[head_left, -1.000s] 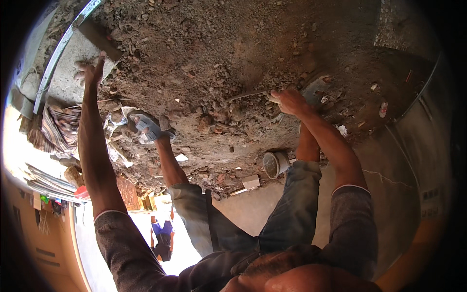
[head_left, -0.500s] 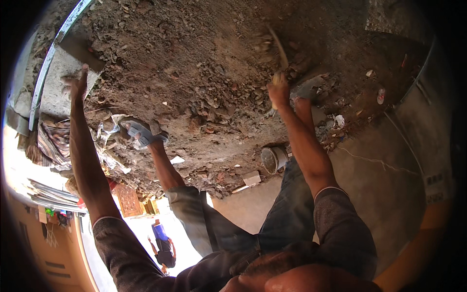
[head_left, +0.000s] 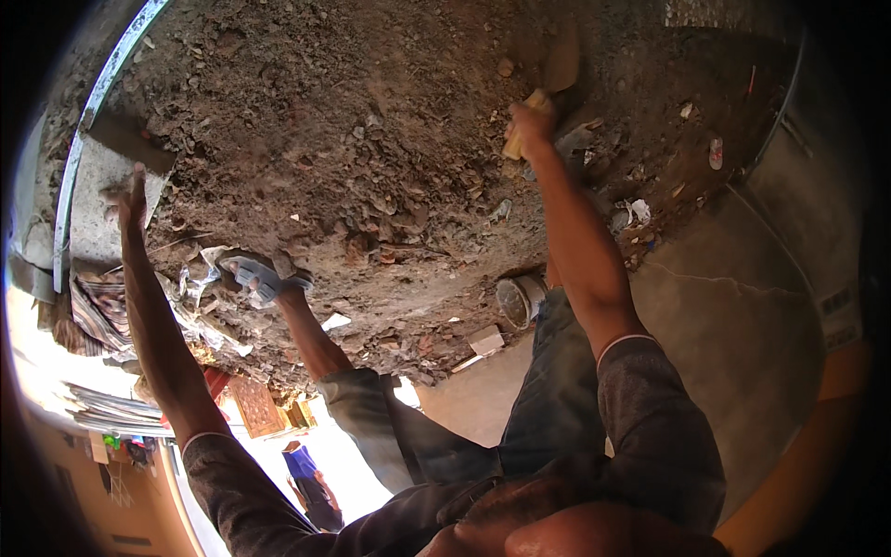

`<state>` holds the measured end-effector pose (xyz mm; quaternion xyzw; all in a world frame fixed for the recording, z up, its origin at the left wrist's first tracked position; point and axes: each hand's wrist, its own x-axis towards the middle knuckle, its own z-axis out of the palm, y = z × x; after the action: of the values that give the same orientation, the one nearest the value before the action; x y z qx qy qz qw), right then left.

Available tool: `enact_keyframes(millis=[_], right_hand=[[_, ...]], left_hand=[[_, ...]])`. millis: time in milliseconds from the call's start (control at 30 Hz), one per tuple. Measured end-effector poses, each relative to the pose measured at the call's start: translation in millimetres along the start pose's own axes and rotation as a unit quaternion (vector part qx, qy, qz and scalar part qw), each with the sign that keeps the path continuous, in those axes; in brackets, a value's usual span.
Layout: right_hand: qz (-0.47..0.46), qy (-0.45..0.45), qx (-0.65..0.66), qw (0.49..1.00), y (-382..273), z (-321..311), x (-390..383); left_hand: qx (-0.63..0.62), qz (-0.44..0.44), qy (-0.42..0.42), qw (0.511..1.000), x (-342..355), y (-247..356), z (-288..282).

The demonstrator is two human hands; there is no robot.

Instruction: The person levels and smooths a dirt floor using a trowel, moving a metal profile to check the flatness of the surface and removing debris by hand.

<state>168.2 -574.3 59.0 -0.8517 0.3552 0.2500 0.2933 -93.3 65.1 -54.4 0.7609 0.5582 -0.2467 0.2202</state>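
Note:
My right hand (head_left: 531, 128) is closed round the yellowish wooden handle of a trowel (head_left: 561, 67). Its dark blade points away from me over loose brown soil and rubble (head_left: 371, 139), blurred against the ground. My left hand (head_left: 132, 197) is stretched out at the far left with its fingers apart and nothing in them. It is over a pale grey concrete slab (head_left: 100, 213), and I cannot tell whether it touches. A sandal (head_left: 264, 278) covers my left foot on the rubble; my right forearm partly hides my other foot.
A dirty bucket (head_left: 520, 302) lies on its side between my legs. A pale metal strip (head_left: 88, 121) edges the left side. Grey concrete floor (head_left: 715, 343) spreads at the right. Another person (head_left: 316, 487) with a blue container is in the bright area behind.
The trowel has turned from edge-on to showing its blade's flat side, and my right hand has shifted slightly upward. My left hand appears lower and further left as the whole view shifts.

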Motion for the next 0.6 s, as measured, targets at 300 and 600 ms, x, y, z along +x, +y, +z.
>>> enact_keyframes(millis=[300, 600], right_hand=[[-0.027, -0.227, -0.381, 0.896, 136.4, -47.7, -147.0], [-0.319, -0.017, -0.300, 0.899, -94.1, 21.3, 8.9]], left_hand=[[-0.025, -0.042, 0.000, 0.999, -26.2, 16.9, -11.3], [-0.046, -0.026, -0.011, 0.999, -26.0, 38.4, -7.8]])
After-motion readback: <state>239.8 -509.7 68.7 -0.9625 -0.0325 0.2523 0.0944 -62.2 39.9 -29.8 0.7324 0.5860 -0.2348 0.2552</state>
